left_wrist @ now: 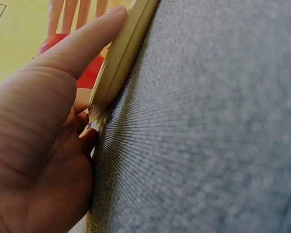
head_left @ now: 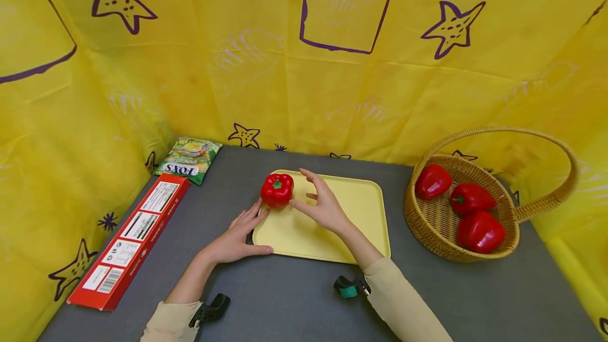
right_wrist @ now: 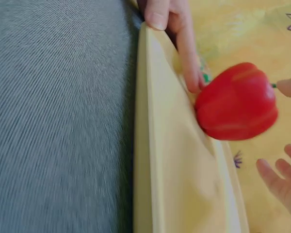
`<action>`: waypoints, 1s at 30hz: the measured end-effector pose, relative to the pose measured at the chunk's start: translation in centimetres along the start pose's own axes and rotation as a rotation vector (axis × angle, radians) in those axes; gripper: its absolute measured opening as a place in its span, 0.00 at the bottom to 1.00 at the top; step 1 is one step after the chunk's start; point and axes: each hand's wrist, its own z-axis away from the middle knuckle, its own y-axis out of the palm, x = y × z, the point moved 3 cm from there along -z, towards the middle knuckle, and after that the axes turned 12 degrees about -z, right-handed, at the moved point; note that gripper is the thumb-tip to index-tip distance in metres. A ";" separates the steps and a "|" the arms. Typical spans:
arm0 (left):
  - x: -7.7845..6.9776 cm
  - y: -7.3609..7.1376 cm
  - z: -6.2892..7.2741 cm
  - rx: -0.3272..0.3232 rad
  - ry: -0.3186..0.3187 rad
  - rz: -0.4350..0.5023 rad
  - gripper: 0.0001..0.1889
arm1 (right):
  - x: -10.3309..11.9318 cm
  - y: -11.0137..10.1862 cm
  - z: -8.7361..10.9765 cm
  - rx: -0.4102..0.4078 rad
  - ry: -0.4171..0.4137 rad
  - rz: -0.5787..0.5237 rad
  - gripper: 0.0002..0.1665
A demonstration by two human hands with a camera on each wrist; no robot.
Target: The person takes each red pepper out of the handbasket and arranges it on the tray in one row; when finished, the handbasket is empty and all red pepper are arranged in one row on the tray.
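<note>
A red bell pepper [head_left: 277, 190] with a green stem stands upright on a pale yellow tray [head_left: 347, 215], toward its left side. My left hand [head_left: 235, 239] rests at the tray's near left corner, fingers spread and fairly straight. Its thumb [left_wrist: 87, 43] lies at the tray's rim in the left wrist view, and its fingertips reach close to the pepper's base. Over the tray, just right of the pepper, my right hand [head_left: 325, 207] is held with fingers apart and nothing between them. In the right wrist view, the pepper [right_wrist: 237, 104] shows between both hands.
At right stands a wicker basket [head_left: 427, 231] with a tall handle and several red peppers [head_left: 481, 232] inside. A long red box [head_left: 128, 241] lies at left, with a green FOX'S packet [head_left: 190, 157] beyond it. Yellow patterned cloth [head_left: 285, 94] hangs around the grey table [head_left: 294, 300].
</note>
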 end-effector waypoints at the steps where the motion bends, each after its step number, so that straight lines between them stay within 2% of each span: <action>1: 0.0 0.0 0.0 0.000 0.004 0.000 0.51 | 0.1 -0.5 0.3 -0.015 -0.006 -0.008 0.44; 8: -0.1 0.0 0.0 0.012 0.025 -0.016 0.52 | 1.5 -4.0 2.4 -0.104 -0.030 -0.040 0.41; 15: 0.1 0.1 0.0 0.010 0.028 -0.023 0.51 | 5.5 -6.6 5.3 -0.139 -0.066 0.027 0.38; 25: 0.2 0.2 0.0 0.005 0.018 -0.012 0.51 | 6.1 -10.0 7.8 -0.233 -0.068 0.081 0.36; 30: 0.2 0.2 -0.1 0.005 0.018 -0.014 0.51 | 6.5 -11.4 9.0 -0.346 -0.084 0.111 0.31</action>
